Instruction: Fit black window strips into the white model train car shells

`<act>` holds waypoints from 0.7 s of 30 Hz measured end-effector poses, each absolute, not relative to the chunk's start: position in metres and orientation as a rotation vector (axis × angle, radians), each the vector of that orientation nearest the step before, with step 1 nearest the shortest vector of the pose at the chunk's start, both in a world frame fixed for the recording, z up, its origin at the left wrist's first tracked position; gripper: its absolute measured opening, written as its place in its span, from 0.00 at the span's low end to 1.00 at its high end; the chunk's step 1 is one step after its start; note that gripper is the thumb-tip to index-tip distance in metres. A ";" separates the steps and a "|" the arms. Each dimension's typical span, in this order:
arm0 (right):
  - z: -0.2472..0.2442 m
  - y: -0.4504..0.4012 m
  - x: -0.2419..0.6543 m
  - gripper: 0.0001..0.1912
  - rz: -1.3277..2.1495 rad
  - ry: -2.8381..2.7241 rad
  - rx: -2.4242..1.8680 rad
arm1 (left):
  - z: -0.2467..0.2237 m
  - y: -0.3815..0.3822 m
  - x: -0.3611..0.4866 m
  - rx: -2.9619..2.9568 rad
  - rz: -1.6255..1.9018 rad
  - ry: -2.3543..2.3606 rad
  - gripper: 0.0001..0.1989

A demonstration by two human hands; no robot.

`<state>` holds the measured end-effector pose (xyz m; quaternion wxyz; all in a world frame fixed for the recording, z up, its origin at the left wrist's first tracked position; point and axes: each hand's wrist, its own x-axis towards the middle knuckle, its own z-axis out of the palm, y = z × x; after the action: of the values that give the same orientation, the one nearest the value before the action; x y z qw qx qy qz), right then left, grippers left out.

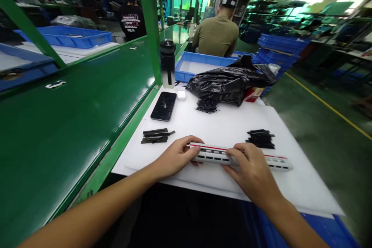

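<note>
A white toy train car (213, 157) with a red stripe and a row of dark windows lies lengthwise between my hands, just above or on the white work surface (203, 126). My left hand (180, 155) grips its left end, thumb on the near side. Around its middle, the fingers and thumb of my right hand (250, 166) are closed, and the pointed nose end sticks out to the right. Dark flat strips (155, 136) lie beyond my left hand. Another pile of black strips (260, 138) sits beyond my right hand.
Farther back are a smartphone (164, 106), a white earbud case (181, 95), thin black pieces (207, 106), a black plastic bag (223, 81), a bottle (167, 64) and a blue tray (186, 62). A green conveyor (95, 93) runs along the left. A person (217, 33) sits ahead.
</note>
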<state>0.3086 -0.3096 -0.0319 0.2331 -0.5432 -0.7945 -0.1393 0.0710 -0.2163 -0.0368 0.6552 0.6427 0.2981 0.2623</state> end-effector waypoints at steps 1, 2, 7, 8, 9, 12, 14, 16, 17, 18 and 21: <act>-0.030 -0.309 0.309 0.12 -0.315 -2.184 -1.492 | -0.037 -0.216 0.071 1.490 0.585 0.700 0.14; -0.027 -0.306 0.314 0.13 -0.239 -2.169 -1.503 | -0.037 -0.216 0.071 1.519 0.578 0.721 0.14; -0.011 -0.267 0.390 0.17 -0.013 -1.767 -1.975 | -0.036 -0.218 0.071 1.601 0.572 0.744 0.14; -0.011 -0.255 0.412 0.18 0.001 -1.777 -2.015 | -0.036 -0.219 0.071 1.606 0.576 0.744 0.14; -0.011 -0.244 0.432 0.18 0.027 -1.811 -2.026 | -0.037 -0.219 0.071 1.608 0.580 0.743 0.14; -0.017 -0.223 0.479 0.18 0.169 -1.977 -1.993 | -0.039 -0.218 0.071 1.610 0.576 0.745 0.15; -0.023 -0.218 0.493 0.20 0.215 -2.050 -1.960 | -0.041 -0.217 0.071 1.608 0.571 0.745 0.15; -0.027 -0.218 0.498 0.22 0.217 -2.090 -1.936 | -0.042 -0.216 0.071 1.599 0.573 0.739 0.15; -0.028 -0.219 0.498 0.23 0.213 -2.103 -1.926 | -0.042 -0.216 0.071 1.596 0.575 0.736 0.15; -0.028 -0.220 0.498 0.23 0.209 -2.113 -1.917 | -0.042 -0.216 0.071 1.594 0.575 0.734 0.15; -0.025 -0.223 0.497 0.23 0.188 -2.116 -1.894 | -0.041 -0.215 0.071 1.588 0.576 0.737 0.15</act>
<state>0.4968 -0.2230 -0.0252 0.1475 -0.6582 -0.7354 0.0652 0.0708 -0.2154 -0.0414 0.6048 0.6862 0.3184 0.2489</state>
